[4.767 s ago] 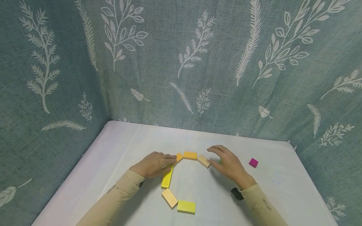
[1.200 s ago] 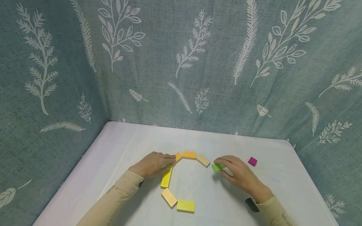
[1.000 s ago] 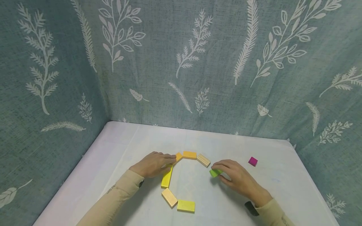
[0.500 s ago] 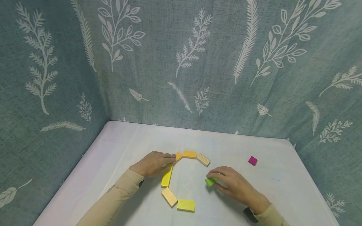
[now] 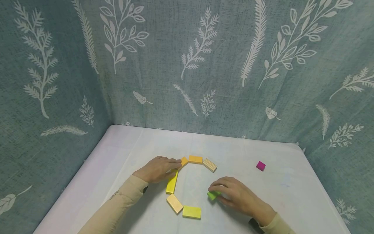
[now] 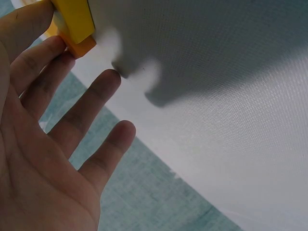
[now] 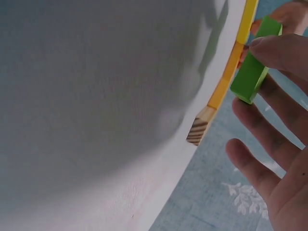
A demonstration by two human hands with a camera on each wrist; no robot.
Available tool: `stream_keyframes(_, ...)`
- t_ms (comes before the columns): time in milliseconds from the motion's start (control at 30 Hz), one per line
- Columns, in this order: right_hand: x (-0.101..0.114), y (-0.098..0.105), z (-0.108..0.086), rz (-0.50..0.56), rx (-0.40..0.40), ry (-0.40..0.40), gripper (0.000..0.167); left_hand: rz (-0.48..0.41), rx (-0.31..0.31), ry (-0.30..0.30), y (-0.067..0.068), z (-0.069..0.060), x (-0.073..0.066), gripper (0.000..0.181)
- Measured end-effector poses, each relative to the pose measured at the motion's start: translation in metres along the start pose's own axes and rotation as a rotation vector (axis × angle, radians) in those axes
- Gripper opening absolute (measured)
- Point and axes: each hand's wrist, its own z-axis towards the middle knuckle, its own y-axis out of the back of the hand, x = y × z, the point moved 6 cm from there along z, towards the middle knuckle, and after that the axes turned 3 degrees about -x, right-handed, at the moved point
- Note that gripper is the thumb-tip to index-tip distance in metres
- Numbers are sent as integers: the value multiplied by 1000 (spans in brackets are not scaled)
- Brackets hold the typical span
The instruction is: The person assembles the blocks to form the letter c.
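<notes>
My right hand [image 5: 238, 195] pinches a green wooden block [image 5: 213, 195] between thumb and fingers, held above the table to the right of an open curve of blocks. In the right wrist view the green block [image 7: 249, 77] is tilted, with the thumb pressed on its face. My left hand [image 5: 156, 169] lies at the curve's left side. Its fingertips touch an orange block [image 5: 183, 162] and its thumb is at a long yellow block [image 5: 172, 183]. The left wrist view shows the thumb and two fingers against the yellow block [image 6: 77, 21] and orange block [image 6: 83, 48], other fingers spread.
Onward from the left hand, the curve has another orange block [image 5: 195, 159] and a striped wood block [image 5: 209, 165]. Nearer are a plain wood block [image 5: 174, 203] and a yellow-green block [image 5: 191, 212]. A magenta block [image 5: 261, 166] lies apart, right. Patterned curtains [image 5: 175, 65] enclose the table.
My right hand has picked up the green block and carried it toward me and slightly left, away from the striped block. The left hand stays where it was.
</notes>
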Motion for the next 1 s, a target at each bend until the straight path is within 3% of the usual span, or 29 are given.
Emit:
stream_keyframes(333,11,-7,2,25,14,71,48,8,10,4,0,0,0,42)
stream_keyframes(633,13,-21,0,37,182,-9,42,2,11,7,-1,0,0,43)
stream_keyframes(1000,16,-28,2,20,247,-30,39,12,16,9,0,0,0,44)
